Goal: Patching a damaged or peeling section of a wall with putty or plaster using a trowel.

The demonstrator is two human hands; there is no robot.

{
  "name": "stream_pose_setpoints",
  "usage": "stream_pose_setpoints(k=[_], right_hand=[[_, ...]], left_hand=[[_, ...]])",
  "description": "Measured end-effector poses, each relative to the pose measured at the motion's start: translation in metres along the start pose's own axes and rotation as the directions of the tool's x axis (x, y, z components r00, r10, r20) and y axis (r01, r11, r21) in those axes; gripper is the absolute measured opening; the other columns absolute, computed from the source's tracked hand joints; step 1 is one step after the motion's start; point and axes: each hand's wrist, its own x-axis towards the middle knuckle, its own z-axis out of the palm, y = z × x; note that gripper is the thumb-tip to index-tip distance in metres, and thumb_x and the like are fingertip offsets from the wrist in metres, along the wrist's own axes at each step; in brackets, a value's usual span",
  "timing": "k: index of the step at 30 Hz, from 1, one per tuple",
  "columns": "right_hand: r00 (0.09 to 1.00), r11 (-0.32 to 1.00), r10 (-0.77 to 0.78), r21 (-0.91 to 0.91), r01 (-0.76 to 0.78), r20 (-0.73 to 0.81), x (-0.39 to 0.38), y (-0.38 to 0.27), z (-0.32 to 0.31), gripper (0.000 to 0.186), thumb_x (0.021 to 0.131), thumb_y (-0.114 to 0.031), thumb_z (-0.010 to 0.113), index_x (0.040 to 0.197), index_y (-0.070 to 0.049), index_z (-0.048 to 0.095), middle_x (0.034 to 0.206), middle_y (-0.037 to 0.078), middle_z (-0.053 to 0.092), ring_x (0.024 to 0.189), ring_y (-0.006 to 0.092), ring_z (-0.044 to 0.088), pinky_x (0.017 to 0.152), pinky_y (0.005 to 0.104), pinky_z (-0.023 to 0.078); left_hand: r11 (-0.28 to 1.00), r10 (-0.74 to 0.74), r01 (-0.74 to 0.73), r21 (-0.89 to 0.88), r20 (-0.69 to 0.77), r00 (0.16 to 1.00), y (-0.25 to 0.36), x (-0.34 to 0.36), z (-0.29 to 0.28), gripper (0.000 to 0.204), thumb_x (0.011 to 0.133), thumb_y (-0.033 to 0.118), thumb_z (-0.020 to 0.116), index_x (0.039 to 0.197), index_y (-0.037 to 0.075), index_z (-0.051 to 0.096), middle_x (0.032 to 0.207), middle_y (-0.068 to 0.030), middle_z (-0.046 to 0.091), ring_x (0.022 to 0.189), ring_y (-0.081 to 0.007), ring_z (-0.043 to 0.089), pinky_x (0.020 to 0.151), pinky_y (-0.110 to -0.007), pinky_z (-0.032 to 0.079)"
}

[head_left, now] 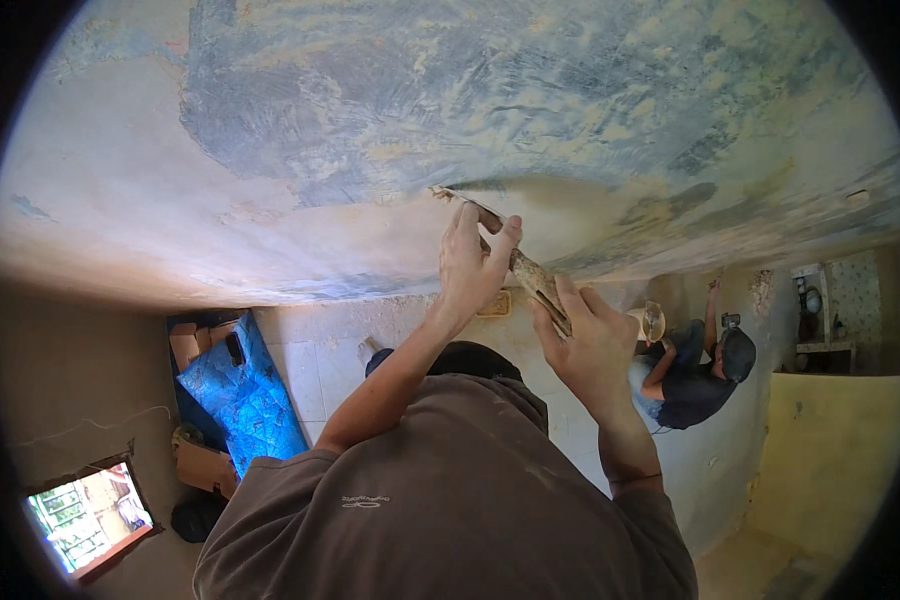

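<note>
A long, plaster-crusted trowel (533, 278) slants between my hands, seen nearly edge-on. My right hand (592, 340) is closed around its lower end. Higher up, my left hand (472, 258) closes on the part near the thin blade, thumb on one side and fingers on the other. A pale clump of plaster (439, 191) sits at the upper tip, against or very close to the wall (380, 120). Grey-blue, streaky patches cover much of that wall, with smoother cream areas below them. My fingers hide part of the trowel.
At the right, a person in a dark cap (695, 375) crouches beside a pale bucket (653, 321). A blue quilted sheet (253, 395) bearing a dark phone (234, 348) lies left, near a cardboard box (206, 466). A yellow panel (835, 460) stands lower right. A small yellowish tray (493, 304) lies beyond me.
</note>
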Motion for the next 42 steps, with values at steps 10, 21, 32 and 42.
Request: stream_pose_setpoints(k=[10,21,32,42], right_hand=[[0.998,0.989,0.058,0.135,-0.056,-0.01,-0.007,0.008,0.013,0.038,0.083,-0.025,0.076,0.112,-0.001,0.068,0.073,0.01,0.065,0.056,0.0286,0.065,0.05,0.0393,0.048],[0.999,0.999,0.034,0.03,-0.034,-0.011,-0.004,-0.012,0.007,0.038,0.085,-0.028,0.075,0.112,-0.002,0.069,0.076,0.01,0.068,0.056,0.0278,0.065,0.049,0.0397,0.046],[1.0,1.0,0.005,0.023,-0.005,0.006,-0.003,-0.016,0.005,0.038,0.089,-0.031,0.069,0.115,-0.004,0.064,0.074,0.008,0.064,0.052,0.0267,0.064,0.046,0.0385,0.048],[0.997,0.997,0.076,-0.001,-0.076,0.014,-0.004,-0.019,0.008,0.038,0.085,-0.029,0.073,0.11,-0.002,0.069,0.075,0.009,0.066,0.058,0.0291,0.065,0.051,0.0416,0.047]], left_hand=[[0.996,0.059,-0.056,0.071,-0.039,0.998,0.001,-0.004,0.004,0.036,0.091,0.031,0.069,0.084,-0.001,0.055,0.084,-0.0143,0.059,0.06,-0.0238,0.055,0.06,-0.04,0.045],[1.0,-0.02,0.019,-0.013,-0.071,0.997,-0.001,-0.003,-0.002,0.034,0.091,0.029,0.069,0.086,-0.001,0.055,0.084,-0.0147,0.06,0.061,-0.0238,0.055,0.06,-0.039,0.045],[0.994,0.02,-0.025,-0.103,-0.052,0.998,-0.006,-0.003,-0.003,0.033,0.093,0.027,0.068,0.085,-0.001,0.053,0.079,-0.0136,0.059,0.057,-0.021,0.053,0.056,-0.037,0.044],[0.994,-0.001,-0.007,-0.109,-0.072,0.997,-0.012,-0.003,0.004,0.033,0.093,0.028,0.066,0.086,-0.002,0.054,0.08,-0.0141,0.059,0.057,-0.0216,0.055,0.058,-0.037,0.045]])
